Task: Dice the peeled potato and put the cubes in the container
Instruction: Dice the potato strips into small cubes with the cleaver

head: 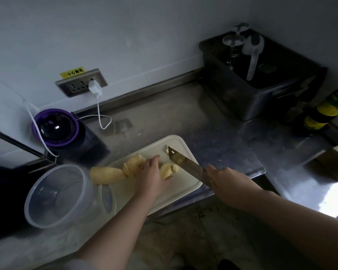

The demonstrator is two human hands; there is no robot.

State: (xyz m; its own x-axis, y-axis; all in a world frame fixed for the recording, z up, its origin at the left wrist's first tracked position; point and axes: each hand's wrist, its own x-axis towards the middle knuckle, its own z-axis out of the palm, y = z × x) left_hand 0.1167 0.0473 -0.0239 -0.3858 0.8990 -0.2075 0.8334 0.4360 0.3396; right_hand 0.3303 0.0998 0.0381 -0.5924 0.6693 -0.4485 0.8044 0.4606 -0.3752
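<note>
Pale yellow potato (107,175), white cutting board (183,184), purple-rimmed appliance (56,126).

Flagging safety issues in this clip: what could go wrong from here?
1. The left hand holds the cut potato pieces right beside the cleaver gripped by the right hand; a slip could nick its fingers.
2. A large potato chunk lies partly off the cutting board's left end and may roll away.
3. The board sits close to the counter's front edge and could shift.
</note>
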